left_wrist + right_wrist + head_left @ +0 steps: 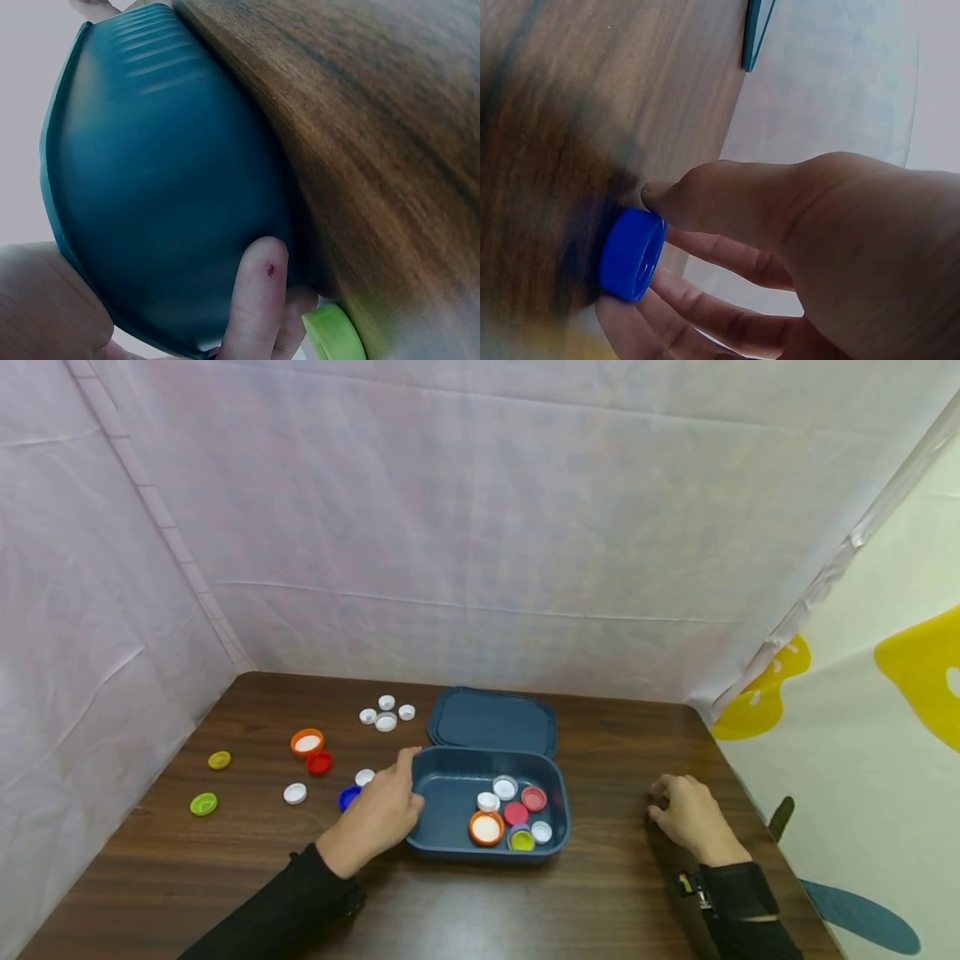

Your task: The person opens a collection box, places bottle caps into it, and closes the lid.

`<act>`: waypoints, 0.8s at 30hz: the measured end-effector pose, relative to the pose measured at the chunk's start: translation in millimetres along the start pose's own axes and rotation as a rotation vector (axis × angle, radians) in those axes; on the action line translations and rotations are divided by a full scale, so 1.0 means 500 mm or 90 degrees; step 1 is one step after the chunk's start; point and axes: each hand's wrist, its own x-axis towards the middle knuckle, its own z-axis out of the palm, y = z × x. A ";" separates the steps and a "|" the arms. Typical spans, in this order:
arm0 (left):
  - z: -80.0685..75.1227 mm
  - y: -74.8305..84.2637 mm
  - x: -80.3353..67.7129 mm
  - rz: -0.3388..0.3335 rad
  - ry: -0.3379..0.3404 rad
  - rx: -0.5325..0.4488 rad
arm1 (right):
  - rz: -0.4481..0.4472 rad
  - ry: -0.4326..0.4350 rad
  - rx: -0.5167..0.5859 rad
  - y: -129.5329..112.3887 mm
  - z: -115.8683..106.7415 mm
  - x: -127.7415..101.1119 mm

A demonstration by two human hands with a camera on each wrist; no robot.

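Note:
My left hand (380, 814) grips the left end of a dark blue-grey container (442, 793), fingers against its outer wall (165, 172). Close to those fingertips is a green bottle cap (334, 332). Inside the container, toward its right, lie several caps, among them an orange-rimmed one (487, 829) and a pink one (516, 813). Far to the right, my right hand (692, 814) pinches a blue bottle cap (632, 255) between thumb and fingers, low over the wooden table. That cap is hidden by the hand in the head view.
Behind the container lies its flat lid (491, 720). Loose caps spread over the table's left side: green (203, 804), yellow (219, 760), orange (307, 743), red (319, 763), white (295, 793) and blue (349, 797). White sheets (465, 527) stand around the table.

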 end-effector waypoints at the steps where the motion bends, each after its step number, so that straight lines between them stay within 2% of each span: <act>1: 0.000 0.000 0.000 -0.001 0.000 0.000 | -0.001 0.003 0.001 -0.001 0.001 0.001; 15: 0.002 -0.001 0.001 0.004 0.004 0.005 | -0.030 0.041 0.007 -0.003 0.009 0.002; 24: 0.002 -0.002 0.001 0.004 0.002 0.004 | -0.033 0.040 0.013 -0.013 0.004 0.001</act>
